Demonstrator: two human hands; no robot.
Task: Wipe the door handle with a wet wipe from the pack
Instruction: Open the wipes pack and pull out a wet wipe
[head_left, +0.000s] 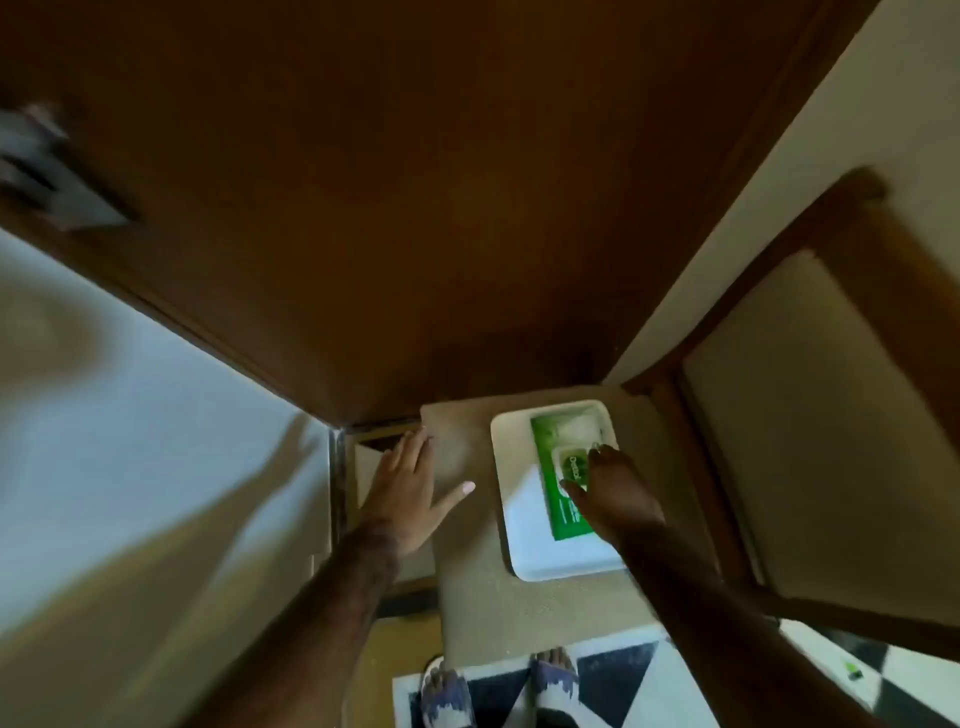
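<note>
A green pack of wet wipes (558, 475) lies in a white tray (514, 467) on a low beige stool. My right hand (615, 491) rests on the pack, its fingertips at the pale lid flap; whether it grips the flap I cannot tell. My left hand (410, 493) hovers flat with fingers spread over the stool's left edge, holding nothing. The metal door handle (49, 171) shows as a grey blur at the far left on the brown wooden door (415, 182).
The beige stool (519, 608) stands against the door's foot. A wooden chair with a beige seat (810, 426) is close on the right. A pale wall (130, 441) fills the left. My sandalled feet (498, 691) stand on a black-and-white mat below.
</note>
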